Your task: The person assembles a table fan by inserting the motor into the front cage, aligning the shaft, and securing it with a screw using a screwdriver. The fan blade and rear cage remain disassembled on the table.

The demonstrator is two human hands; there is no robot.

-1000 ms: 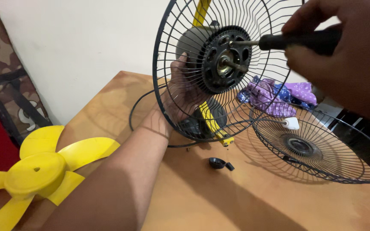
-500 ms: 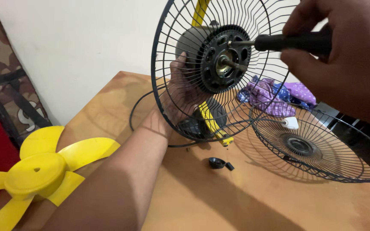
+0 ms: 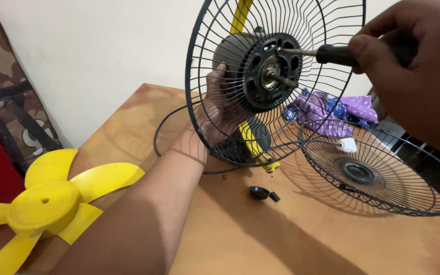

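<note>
A black wire rear fan guard (image 3: 327, 20) stands upright on a wooden table (image 3: 291, 239), fixed around a grey motor (image 3: 232, 48) with a black round front plate (image 3: 260, 76) and a bare shaft. My left hand (image 3: 217, 109) reaches behind the guard and grips the motor housing from below. My right hand (image 3: 413, 66) holds a black-handled screwdriver (image 3: 334, 54), its metal tip pressed on the upper part of the motor plate, through the guard's open front. A yellow fan stand (image 3: 253, 145) shows behind the wires.
A yellow fan blade (image 3: 47, 203) lies at the table's left edge. The loose front wire guard (image 3: 378, 175) lies flat at the right, beside purple and blue cloth (image 3: 332, 112) and a white plug (image 3: 347, 146). A small black cap (image 3: 259, 192) sits on the table centre.
My right hand with the screwdriver has shifted slightly right and turned; the guard and motor have tilted a little to the right. My left hand keeps its grip.
</note>
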